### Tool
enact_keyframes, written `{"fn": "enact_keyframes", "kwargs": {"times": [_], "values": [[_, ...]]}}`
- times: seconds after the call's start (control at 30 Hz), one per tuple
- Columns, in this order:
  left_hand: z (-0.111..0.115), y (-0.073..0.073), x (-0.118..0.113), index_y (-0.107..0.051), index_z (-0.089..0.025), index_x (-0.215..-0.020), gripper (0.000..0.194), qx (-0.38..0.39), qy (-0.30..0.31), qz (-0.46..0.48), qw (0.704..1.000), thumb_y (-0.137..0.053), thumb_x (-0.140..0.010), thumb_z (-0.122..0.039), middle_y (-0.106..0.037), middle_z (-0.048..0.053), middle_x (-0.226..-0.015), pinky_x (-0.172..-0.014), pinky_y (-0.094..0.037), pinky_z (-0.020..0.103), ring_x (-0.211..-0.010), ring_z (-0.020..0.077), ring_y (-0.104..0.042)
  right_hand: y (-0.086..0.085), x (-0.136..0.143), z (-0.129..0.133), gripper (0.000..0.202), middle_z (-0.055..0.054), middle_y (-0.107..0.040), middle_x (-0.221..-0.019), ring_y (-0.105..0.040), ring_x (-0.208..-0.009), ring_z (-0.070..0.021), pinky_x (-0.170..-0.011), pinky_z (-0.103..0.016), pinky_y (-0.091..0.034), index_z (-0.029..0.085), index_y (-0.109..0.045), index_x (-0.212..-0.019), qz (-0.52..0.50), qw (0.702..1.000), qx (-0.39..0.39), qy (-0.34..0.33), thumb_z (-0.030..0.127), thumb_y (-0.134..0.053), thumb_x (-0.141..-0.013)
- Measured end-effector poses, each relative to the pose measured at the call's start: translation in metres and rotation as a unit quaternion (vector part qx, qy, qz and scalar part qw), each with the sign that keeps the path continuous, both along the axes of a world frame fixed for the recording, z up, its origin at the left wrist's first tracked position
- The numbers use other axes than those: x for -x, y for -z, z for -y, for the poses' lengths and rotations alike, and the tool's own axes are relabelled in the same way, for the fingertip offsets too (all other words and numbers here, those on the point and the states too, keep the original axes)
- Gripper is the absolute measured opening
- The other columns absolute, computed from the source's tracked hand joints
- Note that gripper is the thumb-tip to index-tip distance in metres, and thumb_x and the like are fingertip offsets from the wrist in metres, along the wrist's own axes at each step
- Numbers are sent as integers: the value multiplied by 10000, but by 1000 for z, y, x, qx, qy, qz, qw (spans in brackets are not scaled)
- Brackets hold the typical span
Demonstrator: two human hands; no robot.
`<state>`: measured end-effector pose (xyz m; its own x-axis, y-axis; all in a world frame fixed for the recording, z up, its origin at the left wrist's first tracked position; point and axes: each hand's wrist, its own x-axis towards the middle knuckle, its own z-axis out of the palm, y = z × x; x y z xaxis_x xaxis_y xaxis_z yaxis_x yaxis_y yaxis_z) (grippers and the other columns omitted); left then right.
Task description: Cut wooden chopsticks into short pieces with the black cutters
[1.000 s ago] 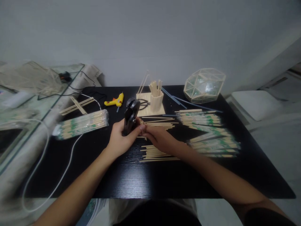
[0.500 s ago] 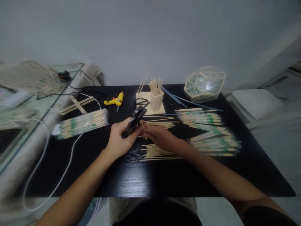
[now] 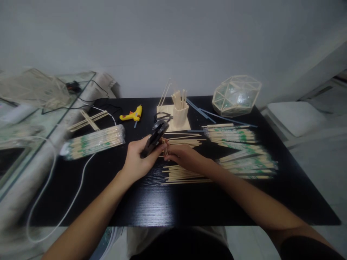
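My left hand [image 3: 138, 159] is wrapped round a black hand tool [image 3: 155, 139], tilted up and away; its exact kind is unclear. Close against it, my right hand [image 3: 181, 156] pinches a few short pieces of wooden stick [image 3: 165, 148], their ends showing between the two hands. My left fingertips seem to touch these pieces too, though the contact is partly hidden. Loose wooden sticks [image 3: 181, 175] lie on the black table under my right wrist, and more thin sticks [image 3: 187, 141] lie just beyond the hand.
A stick holder [image 3: 180, 117] full of sticks stands on a wooden board [image 3: 165, 109] behind my hands. A yellow glue gun [image 3: 132, 114] and bagged sticks [image 3: 94, 141] lie left. More packs [image 3: 246, 162], blue glue sticks [image 3: 200, 112] and a polyhedral stick frame [image 3: 235, 95] are right.
Both hands stay in nearly the same place, with the black tool and the short stick pieces still held. The right fingers have shifted very slightly on the pieces.
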<state>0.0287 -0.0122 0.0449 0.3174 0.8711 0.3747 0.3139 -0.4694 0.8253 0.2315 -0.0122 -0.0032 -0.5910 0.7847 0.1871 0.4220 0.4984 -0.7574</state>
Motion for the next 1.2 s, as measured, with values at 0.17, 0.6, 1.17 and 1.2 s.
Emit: {"fn": "enact_keyframes", "kwargs": {"times": [0.17,0.6,1.17,1.2], "values": [[0,5,6,-778,-187,-1000,148,-28,2,-38,999,-734,-900,-287,-808,49,-1003,-835,-602,279,-885,188,-760,0,0,0,71,-51,-763,-937,-714,-874,-200,-802,-274,-478,177,-680,-920,4,1000,-5,-4,119,-683,-960],[6,0,6,-782,-193,-1026,176,-20,-5,-25,999,-708,-920,-312,-782,83,-1167,-965,-587,367,-1083,241,-741,-30,7,15,158,-36,-739,-873,-641,-748,-159,-723,-254,-445,160,-715,-1021,-100,991,-44,77,261,-593,-1028],[7,-7,12,-737,-200,-1083,178,-64,13,-62,996,-635,-954,-270,-750,92,-1214,-974,-560,362,-1085,235,-717,-23,9,15,164,-25,-787,-855,-708,-757,-153,-736,-232,-492,153,-778,-977,-151,983,-46,89,223,-633,-1010],[7,-9,16,-727,-204,-1107,195,-79,1,-88,993,-630,-948,-260,-750,89,-1197,-959,-560,360,-1072,238,-716,-24,10,15,156,-28,-801,-884,-727,-783,-155,-756,-234,-505,160,-783,-988,-155,983,-42,89,229,-645,-1007]]}}
